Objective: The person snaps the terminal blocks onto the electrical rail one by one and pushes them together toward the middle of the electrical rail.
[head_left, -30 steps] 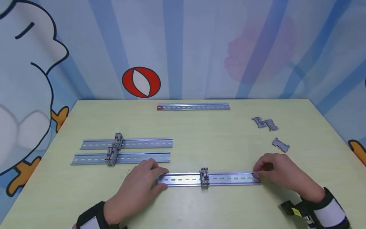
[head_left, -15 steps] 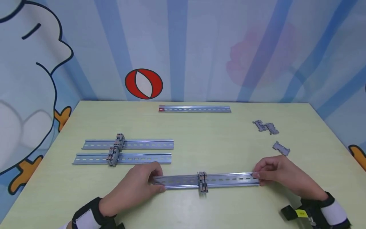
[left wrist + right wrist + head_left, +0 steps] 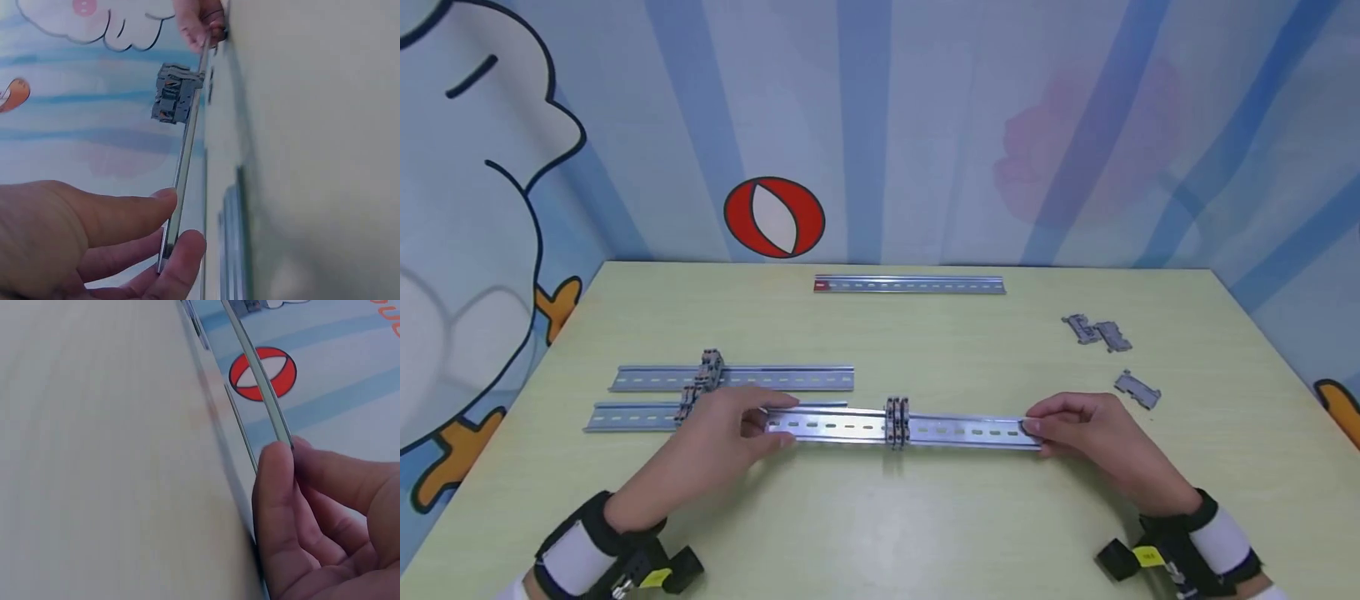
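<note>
Between my two hands a slotted metal DIN rail (image 3: 835,427) is held above the table, with grey terminal blocks (image 3: 897,422) clipped near its middle. My left hand (image 3: 730,429) pinches the rail's left end between thumb and fingers. At the other end my right hand (image 3: 1086,433) pinches it the same way. In the left wrist view the terminal blocks (image 3: 175,94) stand out from the rail's face, and a gap shows between the rail (image 3: 187,147) and the table. The right wrist view shows the rail's edge (image 3: 265,387) running away from the fingertips.
Two rails (image 3: 790,378) lie at the left with terminal blocks (image 3: 706,375) on them; the nearer rail (image 3: 632,417) is partly hidden by my left hand. Another rail (image 3: 910,285) with a red end lies at the back. Several loose grey pieces (image 3: 1138,389) lie at the right.
The rail with its terminal blocks has come up off the table and moved left and farther back. Both hands have travelled with it, the left now overlapping the nearer left rail.
</note>
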`<state>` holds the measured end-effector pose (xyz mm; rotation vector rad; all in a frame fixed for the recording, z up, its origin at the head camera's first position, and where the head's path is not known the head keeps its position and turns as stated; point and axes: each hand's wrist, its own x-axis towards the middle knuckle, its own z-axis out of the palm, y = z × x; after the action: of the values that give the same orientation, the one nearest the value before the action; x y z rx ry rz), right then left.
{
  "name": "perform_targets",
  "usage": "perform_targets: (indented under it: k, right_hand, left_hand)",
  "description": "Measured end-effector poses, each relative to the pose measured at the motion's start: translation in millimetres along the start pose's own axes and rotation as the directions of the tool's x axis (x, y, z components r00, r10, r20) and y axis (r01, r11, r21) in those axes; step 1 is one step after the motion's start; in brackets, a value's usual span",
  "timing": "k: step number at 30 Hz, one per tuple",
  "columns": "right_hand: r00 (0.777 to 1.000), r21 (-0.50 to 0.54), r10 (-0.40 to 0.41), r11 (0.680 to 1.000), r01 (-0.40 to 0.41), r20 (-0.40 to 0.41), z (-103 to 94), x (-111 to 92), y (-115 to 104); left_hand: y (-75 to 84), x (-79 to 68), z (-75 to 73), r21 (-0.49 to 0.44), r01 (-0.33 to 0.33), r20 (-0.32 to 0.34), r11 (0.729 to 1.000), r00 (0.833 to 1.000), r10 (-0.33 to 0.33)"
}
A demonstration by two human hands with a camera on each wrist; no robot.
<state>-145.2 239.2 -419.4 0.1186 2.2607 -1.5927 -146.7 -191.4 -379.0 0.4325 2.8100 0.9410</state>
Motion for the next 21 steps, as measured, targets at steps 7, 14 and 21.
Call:
perform_targets:
  k: [7,14,21]
  right_hand:
    - [0.996,0.177,-0.081,0.982,0.072,0.043,30.4,29.1,-26.3]
    - [0.977,0.251,-0.202,0.951,0.179,0.071,54.3,65.1,-54.3]
    - [0.974,0.273,-0.218,0.943,0.192,0.067,73.5,97.1,-71.2]
  left_hand:
    - [-28.9,10.7,-39.3,0.016,0.026,-0.109,1.000,0.994,-0.024]
    - [-60.4,17.7,-64.8,-0.048,0.042,-0.235,0.998,0.971,-0.052]
    - [-89.5,30.6,-68.1,-0.131,0.098,-0.265,0.987,0.955,-0.130]
